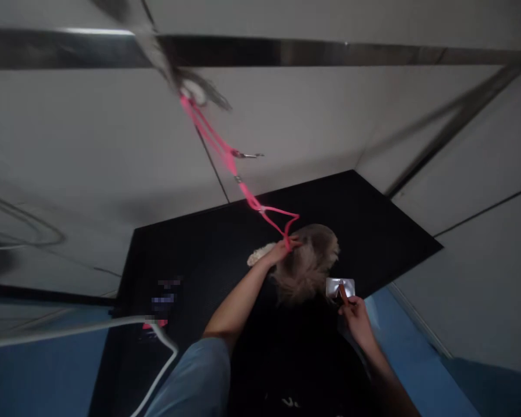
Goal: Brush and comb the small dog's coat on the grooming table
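One brushing step apparently underway: right hand [358,319] grasping brown-handled silver rectangular brush [342,291]; left hand [279,252] on fluffy grey-beige animal [306,269] toward near edge of black counter [373,220], grip unclear. Next stroke calls for steadying animal.

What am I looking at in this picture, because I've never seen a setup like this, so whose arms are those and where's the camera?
There's no machine here: these are a person's two bare hands, seen from a camera worn on that person's head, looking forward and down. There is just this one view. On the black table is a furry animal. The left hand rests against it, where a pink strap comes down from above; whether the fingers grip the strap is unclear. The right hand holds a brush-like tool by its brown handle, beside the fur.
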A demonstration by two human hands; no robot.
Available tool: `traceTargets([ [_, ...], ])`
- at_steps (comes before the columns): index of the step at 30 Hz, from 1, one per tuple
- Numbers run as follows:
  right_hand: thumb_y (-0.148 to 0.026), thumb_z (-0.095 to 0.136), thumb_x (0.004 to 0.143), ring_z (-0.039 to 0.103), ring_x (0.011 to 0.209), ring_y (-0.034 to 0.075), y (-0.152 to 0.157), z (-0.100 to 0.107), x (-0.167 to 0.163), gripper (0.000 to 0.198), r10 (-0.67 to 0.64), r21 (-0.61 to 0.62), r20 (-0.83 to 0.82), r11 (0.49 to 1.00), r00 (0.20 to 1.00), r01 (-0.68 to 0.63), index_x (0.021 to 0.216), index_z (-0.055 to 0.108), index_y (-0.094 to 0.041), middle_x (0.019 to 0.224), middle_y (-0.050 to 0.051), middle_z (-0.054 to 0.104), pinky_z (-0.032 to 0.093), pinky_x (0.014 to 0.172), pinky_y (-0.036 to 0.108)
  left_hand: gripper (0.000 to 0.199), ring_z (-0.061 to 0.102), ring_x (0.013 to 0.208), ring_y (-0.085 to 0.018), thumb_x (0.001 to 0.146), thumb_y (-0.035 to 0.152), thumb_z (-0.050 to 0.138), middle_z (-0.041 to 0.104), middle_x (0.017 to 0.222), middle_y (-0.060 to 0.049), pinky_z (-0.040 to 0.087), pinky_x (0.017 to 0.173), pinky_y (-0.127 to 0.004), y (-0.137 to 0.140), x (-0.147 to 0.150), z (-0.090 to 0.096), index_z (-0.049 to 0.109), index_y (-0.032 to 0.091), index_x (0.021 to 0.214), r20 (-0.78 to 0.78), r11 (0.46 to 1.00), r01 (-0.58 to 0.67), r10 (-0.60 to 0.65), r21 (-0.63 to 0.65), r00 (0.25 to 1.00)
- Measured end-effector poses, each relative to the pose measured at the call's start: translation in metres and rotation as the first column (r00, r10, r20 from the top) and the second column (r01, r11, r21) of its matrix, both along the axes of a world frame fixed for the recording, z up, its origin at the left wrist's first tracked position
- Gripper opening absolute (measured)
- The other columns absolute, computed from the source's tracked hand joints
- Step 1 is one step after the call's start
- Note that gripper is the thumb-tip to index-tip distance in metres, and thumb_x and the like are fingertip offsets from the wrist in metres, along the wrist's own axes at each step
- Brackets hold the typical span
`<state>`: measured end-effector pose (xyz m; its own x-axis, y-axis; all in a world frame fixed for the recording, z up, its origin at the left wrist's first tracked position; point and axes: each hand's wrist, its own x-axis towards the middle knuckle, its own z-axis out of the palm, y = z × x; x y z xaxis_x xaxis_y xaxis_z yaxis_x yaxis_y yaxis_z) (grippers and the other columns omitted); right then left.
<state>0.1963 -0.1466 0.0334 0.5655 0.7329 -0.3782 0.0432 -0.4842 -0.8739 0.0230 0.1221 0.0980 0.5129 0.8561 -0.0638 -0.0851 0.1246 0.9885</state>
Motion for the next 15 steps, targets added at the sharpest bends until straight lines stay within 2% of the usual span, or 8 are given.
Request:
traceTargets([
  [1,-0.064,0.061,0.064,0.049,0.047,0.016,-0.016,0.009,0.003,0.048,-0.016,0.001,-0.070,1.000,0.997,0.016,0.087,0.048,-0.025,0.068,0.001,0.062,0.039,0.047,0.030,0.012,0.059,0.100,-0.026,0.066,0.028,0.070,0.068,0.089,-0.009,0.043,0.092,-0.036,-0.011,0.006,-0.019,0.067,0.018,0.072,-0.028,0.998,-0.068,0.068,0.011,0.997],
  [2,-0.064,0.064,0.063,0.049,0.048,0.015,-0.031,0.019,0.007,0.048,-0.029,0.006,-0.138,1.000,0.990,0.030,0.086,0.049,-0.025,0.071,0.002,0.064,0.039,0.047,0.029,0.016,0.060,0.095,-0.025,0.068,0.033,0.068,0.068,0.085,-0.009,0.042,0.092,-0.036,-0.023,0.005,-0.036,0.067,0.017,0.070,-0.060,0.981,-0.192,0.193,0.022,0.979],
  [4,-0.062,0.068,0.065,0.057,0.059,0.017,-0.057,0.041,0.014,0.049,0.023,0.064,-0.246,0.998,0.969,-0.007,0.092,0.054,-0.024,0.083,0.005,0.067,0.046,0.055,0.031,0.031,0.060,0.090,-0.025,0.073,0.046,0.060,0.067,0.082,-0.008,0.044,0.089,-0.038,-0.054,-0.013,-0.066,0.068,0.016,0.073,-0.108,0.893,-0.449,0.450,0.036,0.886],
  [6,-0.058,0.073,0.064,0.063,0.081,0.022,-0.074,0.059,0.022,0.055,0.137,0.176,-0.257,0.980,0.957,-0.093,0.106,0.058,-0.025,0.095,0.007,0.068,0.050,0.070,0.035,0.047,0.060,0.081,-0.024,0.077,0.059,0.047,0.066,0.078,-0.008,0.046,0.081,-0.038,-0.093,-0.034,-0.089,0.067,0.016,0.077,-0.081,0.811,-0.585,0.583,-0.004,0.808],
  [8,-0.051,0.079,0.060,0.063,0.086,0.023,-0.078,0.071,0.028,0.061,0.192,0.245,-0.143,0.957,0.971,-0.153,0.112,0.059,-0.026,0.092,0.005,0.067,0.050,0.076,0.035,0.050,0.061,0.088,-0.025,0.078,0.060,0.046,0.067,0.089,-0.009,0.047,0.081,-0.038,-0.131,-0.038,-0.102,0.067,0.016,0.088,-0.070,0.846,-0.531,0.527,-0.056,0.847],
  [10,-0.046,0.080,0.062,0.061,0.073,0.020,-0.069,0.076,0.037,0.044,0.101,0.262,0.049,0.959,0.994,-0.110,0.098,0.065,-0.024,0.076,0.002,0.064,0.050,0.069,0.033,0.045,0.058,0.101,-0.025,0.074,0.055,0.057,0.064,0.103,-0.009,0.045,0.089,-0.039,-0.158,-0.020,-0.106,0.063,0.017,0.098,-0.081,0.883,-0.469,0.466,-0.019,0.881],
  [12,-0.044,0.075,0.068,0.059,0.068,0.018,-0.054,0.080,0.049,0.027,-0.066,0.333,0.242,0.943,0.968,-0.019,0.080,0.066,-0.022,0.072,0.001,0.063,0.050,0.068,0.033,0.042,0.057,0.097,-0.022,0.067,0.045,0.068,0.061,0.097,-0.006,0.044,0.089,-0.037,-0.168,0.012,-0.105,0.057,0.019,0.097,-0.177,0.854,-0.520,0.515,0.019,0.839],
  [15,-0.041,0.071,0.073,0.064,0.086,0.022,-0.037,0.091,0.071,0.023,-0.261,0.497,0.359,0.866,0.896,0.053,0.077,0.065,-0.020,0.089,0.006,0.067,0.049,0.082,0.039,0.024,0.055,0.077,-0.017,0.076,0.040,0.061,0.055,0.076,0.001,0.047,0.075,-0.031,-0.161,0.047,-0.103,0.052,0.020,0.087,-0.269,0.780,-0.625,0.600,-0.010,0.753],
])
